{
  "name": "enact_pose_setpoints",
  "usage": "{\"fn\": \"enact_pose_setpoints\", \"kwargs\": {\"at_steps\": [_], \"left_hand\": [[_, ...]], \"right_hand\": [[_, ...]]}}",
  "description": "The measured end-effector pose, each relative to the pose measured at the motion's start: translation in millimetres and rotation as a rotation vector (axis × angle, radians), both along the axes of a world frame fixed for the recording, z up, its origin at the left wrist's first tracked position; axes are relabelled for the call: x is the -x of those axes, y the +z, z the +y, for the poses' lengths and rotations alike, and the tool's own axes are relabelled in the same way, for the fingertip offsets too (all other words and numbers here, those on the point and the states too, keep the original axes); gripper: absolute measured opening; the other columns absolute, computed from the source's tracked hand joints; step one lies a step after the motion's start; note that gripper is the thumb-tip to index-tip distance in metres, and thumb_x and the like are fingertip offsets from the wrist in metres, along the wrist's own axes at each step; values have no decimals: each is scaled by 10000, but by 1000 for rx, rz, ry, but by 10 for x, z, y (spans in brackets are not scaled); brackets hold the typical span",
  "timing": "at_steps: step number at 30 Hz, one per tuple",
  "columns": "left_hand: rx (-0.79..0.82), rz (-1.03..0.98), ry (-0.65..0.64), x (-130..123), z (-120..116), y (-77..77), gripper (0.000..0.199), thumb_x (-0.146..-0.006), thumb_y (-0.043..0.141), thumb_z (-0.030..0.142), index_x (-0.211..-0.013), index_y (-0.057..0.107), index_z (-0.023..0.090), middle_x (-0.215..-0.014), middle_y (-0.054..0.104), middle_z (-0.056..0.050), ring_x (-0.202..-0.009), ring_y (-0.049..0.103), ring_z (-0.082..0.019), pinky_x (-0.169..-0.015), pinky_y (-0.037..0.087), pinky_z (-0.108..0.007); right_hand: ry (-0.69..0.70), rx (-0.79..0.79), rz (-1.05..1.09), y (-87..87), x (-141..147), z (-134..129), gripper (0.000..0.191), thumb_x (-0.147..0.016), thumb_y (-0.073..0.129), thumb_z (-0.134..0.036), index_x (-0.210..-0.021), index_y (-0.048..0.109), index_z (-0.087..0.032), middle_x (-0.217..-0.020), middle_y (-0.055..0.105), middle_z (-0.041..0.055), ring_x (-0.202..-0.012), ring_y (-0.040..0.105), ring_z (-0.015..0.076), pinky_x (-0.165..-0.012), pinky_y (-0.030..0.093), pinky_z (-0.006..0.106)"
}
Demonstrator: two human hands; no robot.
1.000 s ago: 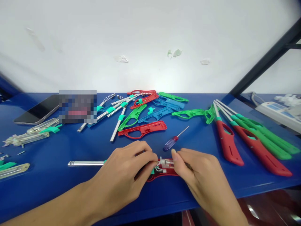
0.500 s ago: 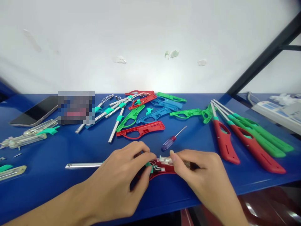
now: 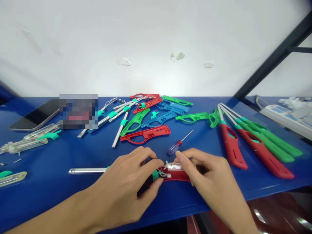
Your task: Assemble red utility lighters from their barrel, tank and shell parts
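Red lighter shell (image 3: 179, 175), nearer the viewer than the screwdriver (image 3: 179, 143), partly hidden; right hand (image 3: 210, 172) pinching the clear tank (image 3: 174, 166), one end concealed; left hand (image 3: 130, 182) curled over the shell, its grip impossible to tell

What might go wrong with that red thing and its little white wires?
The white wires run close by the left hand, so they might snag. The clear part pinched in the right hand looks small and smooth, so it could slip. The screwdriver lies near that hand and might get knocked.
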State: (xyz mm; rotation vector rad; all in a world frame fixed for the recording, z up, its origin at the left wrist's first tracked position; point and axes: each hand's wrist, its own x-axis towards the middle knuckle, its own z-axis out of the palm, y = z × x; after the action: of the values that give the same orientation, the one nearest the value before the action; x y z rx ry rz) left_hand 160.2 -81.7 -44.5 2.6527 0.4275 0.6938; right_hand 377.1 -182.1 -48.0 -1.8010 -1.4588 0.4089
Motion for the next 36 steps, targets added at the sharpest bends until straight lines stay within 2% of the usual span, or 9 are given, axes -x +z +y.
{"fn": "enact_pose_setpoints", "kwargs": {"at_steps": [3,9,11,14,18,23,30,36], "left_hand": [[-11,5,-1,-3,3,-5,186,-1031,581,189,-1169,702,219,-1083,699,-68,-891,707,-217,-737,633,-358],[-30,10,-6,-2,8,-10,199,-1042,578,188,-1201,693,222,-1093,701,-67,-927,718,-228,-742,633,-364],[-37,9,-9,-1,5,-11,198,-1047,579,188,-1206,690,227,-1103,703,-65,-925,714,-220,-749,628,-354],[-47,-3,-15,-3,2,-12,192,-1047,578,183,-1195,691,233,-1097,707,-59,-898,707,-203,-746,620,-333],[-58,-9,-15,-2,10,-16,195,-1049,580,189,-1199,694,241,-1098,710,-55,-891,708,-205,-732,619,-335],[-57,-4,-22,14,3,-12,227,-1047,582,180,-1229,698,252,-1106,711,-52,-892,712,-208,-718,622,-341],[-66,-22,-12,-7,9,-18,176,-1041,592,175,-1171,703,217,-1106,717,-66,-899,726,-209,-734,632,-346],[-77,-24,-16,10,25,-28,179,-1050,589,183,-1192,693,216,-1118,717,-69,-910,735,-215,-734,636,-352]], "right_hand": [[-11,4,-32,-10,-2,1,505,-1071,586,-524,-678,676,-219,-603,549,-38,-528,463,115,-495,375,252],[-7,22,-71,2,-1,-9,535,-1080,564,-539,-653,599,-218,-599,480,-51,-546,422,111,-520,362,249],[-9,19,-63,6,0,-5,490,-1072,576,-533,-697,658,-228,-590,476,-58,-528,407,110,-507,349,249],[-26,-7,-18,5,6,7,294,-1028,637,-481,-871,747,-258,-538,414,-93,-472,374,110,-470,306,246],[-55,12,29,-6,27,26,181,-975,665,-433,-922,701,-264,-496,353,-128,-441,324,111,-443,266,236],[-82,3,5,-3,47,41,226,-951,664,-455,-842,686,-259,-464,346,-130,-432,295,111,-442,248,242],[-151,-33,-73,-4,46,59,334,-949,701,-522,-748,678,-257,-445,356,-124,-401,304,103,-444,287,246],[-153,-42,-125,-40,30,55,337,-945,735,-509,-725,683,-258,-436,379,-120,-378,361,94,-445,289,244]]}}
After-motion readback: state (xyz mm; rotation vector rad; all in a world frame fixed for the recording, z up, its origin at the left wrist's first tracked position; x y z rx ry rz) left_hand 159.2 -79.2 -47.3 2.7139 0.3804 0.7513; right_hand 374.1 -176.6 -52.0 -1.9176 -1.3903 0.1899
